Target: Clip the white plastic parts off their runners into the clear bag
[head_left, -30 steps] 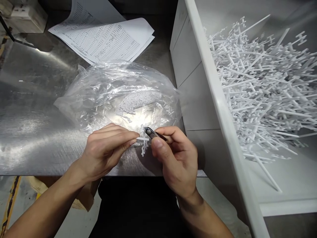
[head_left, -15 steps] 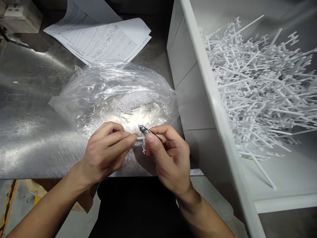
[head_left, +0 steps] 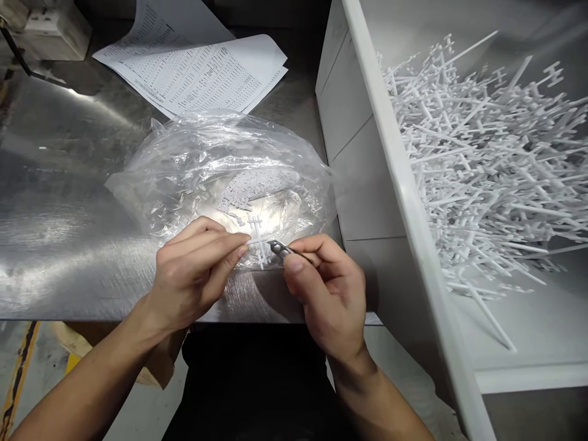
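Between the fingertips of my left hand (head_left: pixel 195 272) is the stem of a white plastic sprue (head_left: pixel 261 242) with short cross-branches. My right hand (head_left: pixel 326 297) is closed around a small metal nail clipper (head_left: pixel 281 248), its jaws beside the right side of the sprue. I cannot tell whether the jaws touch the plastic. Beneath both hands spreads a clear plastic bag (head_left: pixel 215 150), with a heap of tiny light-coloured pieces (head_left: pixel 257 185) on or in it. My fingers hide part of the stem and most of the clipper's handle.
To the right stands a pale bin (head_left: pixel 407 184) holding a tangled pile of white sprues (head_left: pixel 487 165). Printed sheets (head_left: pixel 206 73) lie behind the bag on the metal table (head_left: pixel 59 245). A boxy object (head_left: pixel 57 30) is at the far left. A brown carton or bag shows below the table edge.
The sprue has turned in my left fingers, so its branched part now points up and down between my hands. The clipper has shifted slightly right. The whole view has moved a little.
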`<state>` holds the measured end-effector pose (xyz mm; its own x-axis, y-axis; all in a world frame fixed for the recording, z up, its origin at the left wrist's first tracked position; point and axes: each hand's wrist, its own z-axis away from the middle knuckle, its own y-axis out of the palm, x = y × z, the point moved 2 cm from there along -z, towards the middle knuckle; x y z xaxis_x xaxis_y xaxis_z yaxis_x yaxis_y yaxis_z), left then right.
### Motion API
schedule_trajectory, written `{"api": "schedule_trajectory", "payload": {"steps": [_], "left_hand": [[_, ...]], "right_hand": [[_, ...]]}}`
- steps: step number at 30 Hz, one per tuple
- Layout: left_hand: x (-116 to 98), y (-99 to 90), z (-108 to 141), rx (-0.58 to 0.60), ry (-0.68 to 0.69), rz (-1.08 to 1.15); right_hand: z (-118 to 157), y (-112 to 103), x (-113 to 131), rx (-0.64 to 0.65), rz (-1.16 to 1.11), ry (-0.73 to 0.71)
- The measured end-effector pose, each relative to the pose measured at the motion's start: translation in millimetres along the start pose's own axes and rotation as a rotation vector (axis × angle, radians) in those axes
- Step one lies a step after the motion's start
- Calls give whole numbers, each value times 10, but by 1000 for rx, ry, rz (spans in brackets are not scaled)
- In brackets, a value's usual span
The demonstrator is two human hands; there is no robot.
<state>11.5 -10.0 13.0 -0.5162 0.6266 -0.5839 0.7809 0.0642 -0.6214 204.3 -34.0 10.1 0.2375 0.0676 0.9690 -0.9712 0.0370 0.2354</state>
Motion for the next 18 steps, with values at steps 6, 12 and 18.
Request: {"api": "schedule_trajectory", "payload": {"steps": [6,12,18], "left_hand": [[31,-15,13,-53,10,-79],[7,-18,7,-67,41,-75],[6,-20,-1,-58,55,-82]], "right_hand": [[17,10,26,96,-9,26],[20,17,13,96,-4,15],[25,19,0,93,15,17]]}}
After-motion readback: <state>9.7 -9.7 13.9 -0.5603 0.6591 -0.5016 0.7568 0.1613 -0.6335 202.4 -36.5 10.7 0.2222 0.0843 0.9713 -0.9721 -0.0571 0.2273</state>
